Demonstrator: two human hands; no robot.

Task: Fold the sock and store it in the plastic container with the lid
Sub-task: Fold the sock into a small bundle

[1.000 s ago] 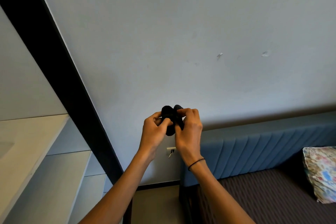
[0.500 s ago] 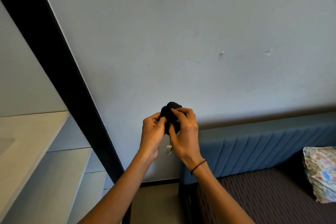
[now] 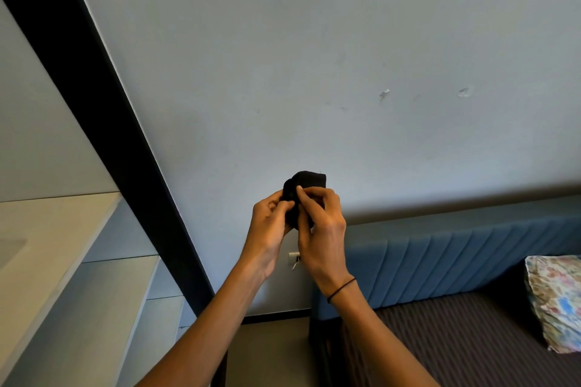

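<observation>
Before the wall, left hand [image 3: 269, 223] and right hand [image 3: 320, 229] clutch the bunched sock [image 3: 303, 187] between them.

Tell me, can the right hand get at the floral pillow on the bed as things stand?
Probably not yet: the right hand is pinching the black sock together with the left hand. The floral pillow lies unobstructed, far to the right.

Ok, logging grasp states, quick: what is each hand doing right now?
Left hand: closed on the black sock, fingers pinching its left side.
Right hand: closed on the same sock, fingers curled over its front.
</observation>
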